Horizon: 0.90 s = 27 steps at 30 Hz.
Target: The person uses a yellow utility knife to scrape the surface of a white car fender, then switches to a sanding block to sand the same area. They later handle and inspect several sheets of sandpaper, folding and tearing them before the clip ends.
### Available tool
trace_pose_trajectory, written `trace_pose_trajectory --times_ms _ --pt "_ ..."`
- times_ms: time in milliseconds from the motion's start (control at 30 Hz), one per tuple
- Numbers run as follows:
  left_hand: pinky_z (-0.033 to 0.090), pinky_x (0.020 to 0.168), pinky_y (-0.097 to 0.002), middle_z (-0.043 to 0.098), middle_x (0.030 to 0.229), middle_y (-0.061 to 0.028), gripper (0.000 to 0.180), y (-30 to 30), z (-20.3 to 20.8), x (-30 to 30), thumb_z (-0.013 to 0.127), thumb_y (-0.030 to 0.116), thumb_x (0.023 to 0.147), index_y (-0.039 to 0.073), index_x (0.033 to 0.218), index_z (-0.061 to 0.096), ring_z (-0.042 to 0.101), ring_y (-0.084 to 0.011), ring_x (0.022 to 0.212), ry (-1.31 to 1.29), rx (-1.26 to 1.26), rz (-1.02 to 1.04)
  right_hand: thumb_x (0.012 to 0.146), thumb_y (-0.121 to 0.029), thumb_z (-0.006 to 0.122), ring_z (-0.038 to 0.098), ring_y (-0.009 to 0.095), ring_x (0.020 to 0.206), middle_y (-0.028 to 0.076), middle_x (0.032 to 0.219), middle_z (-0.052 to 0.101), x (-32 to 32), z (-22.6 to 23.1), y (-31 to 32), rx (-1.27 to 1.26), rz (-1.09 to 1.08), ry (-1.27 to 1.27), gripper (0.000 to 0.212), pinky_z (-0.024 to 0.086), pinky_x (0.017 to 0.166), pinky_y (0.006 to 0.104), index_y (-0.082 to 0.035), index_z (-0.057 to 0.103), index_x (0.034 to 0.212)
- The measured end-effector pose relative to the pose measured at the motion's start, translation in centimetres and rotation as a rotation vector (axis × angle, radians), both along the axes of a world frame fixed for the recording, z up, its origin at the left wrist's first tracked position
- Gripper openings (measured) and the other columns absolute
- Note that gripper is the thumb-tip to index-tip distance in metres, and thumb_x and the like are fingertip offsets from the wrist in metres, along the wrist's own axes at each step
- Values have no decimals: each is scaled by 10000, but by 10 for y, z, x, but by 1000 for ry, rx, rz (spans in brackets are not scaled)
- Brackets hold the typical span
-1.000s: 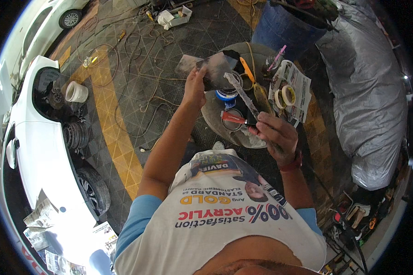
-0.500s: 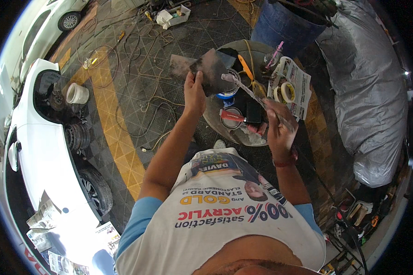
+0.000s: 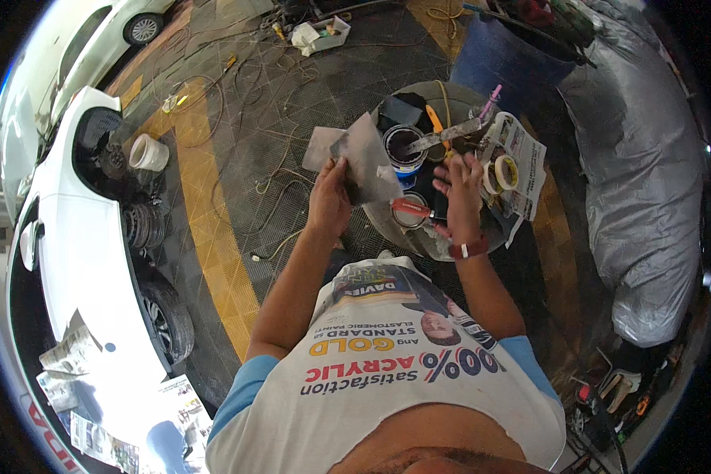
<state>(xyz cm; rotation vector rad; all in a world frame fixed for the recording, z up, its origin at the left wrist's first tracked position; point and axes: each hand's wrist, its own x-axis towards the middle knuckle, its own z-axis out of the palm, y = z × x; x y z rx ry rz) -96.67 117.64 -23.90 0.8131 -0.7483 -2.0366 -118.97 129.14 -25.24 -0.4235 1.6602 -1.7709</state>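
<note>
My left hand (image 3: 329, 201) grips two thin flat grey plates (image 3: 365, 158), one overlapping the other, with the thumb on top. A small pale smear shows near the right edge of the front plate. My right hand (image 3: 460, 193) is empty, its fingers spread over the round work stand. Just beyond it, a coated mixing stick (image 3: 450, 136) leans in an open blue can (image 3: 403, 164) of dark contents, its free end pointing up and right. Close to both hands, a red-handled tool (image 3: 412, 207) lies across a smaller round tin.
The round stand (image 3: 387, 225) also bears an orange-handled tool (image 3: 434, 118), tape rolls (image 3: 504, 170) and newspaper (image 3: 529, 150). Beyond is a blue drum (image 3: 509, 59); a silver-covered bulk (image 3: 636, 182) stands right. A white car (image 3: 83, 229) is at left. Cords (image 3: 280, 166) trail over the floor.
My right hand has let go of the mixing stick, which now rests in the blue can. The plates in my left hand have shifted slightly right and down.
</note>
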Motion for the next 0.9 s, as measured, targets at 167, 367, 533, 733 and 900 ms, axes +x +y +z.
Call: trace_pose_trajectory --times_ms 167,367,533,733,900 --pt "397 1200 -402 619 1447 -103 434 38 15 15 540 222 1127 21 1509 497 573 -242 1365 23 -20 -97 1054 -259 697 716 214 1037 133 1252 697 55 -20 -8 -204 523 -647 389 606 863 345 -31 588 1349" --pt "408 1202 -433 625 1458 -111 439 73 17 44 513 272 1142 52 1520 491 579 -250 1374 0 -7 -55 1016 -186 753 713 221 1149 121 1234 726 88 -6 -47 -198 501 -655 366 616 913 376 -51 633 1335" --pt "470 1177 -481 620 1471 -157 472 85 8 100 503 327 1155 44 1532 488 596 -296 1373 54 148 238 986 -174 800 721 191 997 38 1182 752 74 12 -48 -224 178 -669 331 592 778 348 -93 694 1290" --pt "509 1140 -444 612 1452 -96 489 87 18 150 626 275 1117 67 1535 481 611 -232 1336 -61 98 415 963 -226 838 701 188 1077 49 1203 740 83 43 -32 -69 310 -287 410 529 834 332 -109 709 1335" --pt "534 1085 -378 613 1430 -124 589 94 55 160 652 254 1105 21 1580 392 645 -204 1255 -197 -48 437 946 -59 721 578 335 1362 97 1462 617 129 109 -24 -361 954 1229 527 464 1146 511 -198 634 1446"
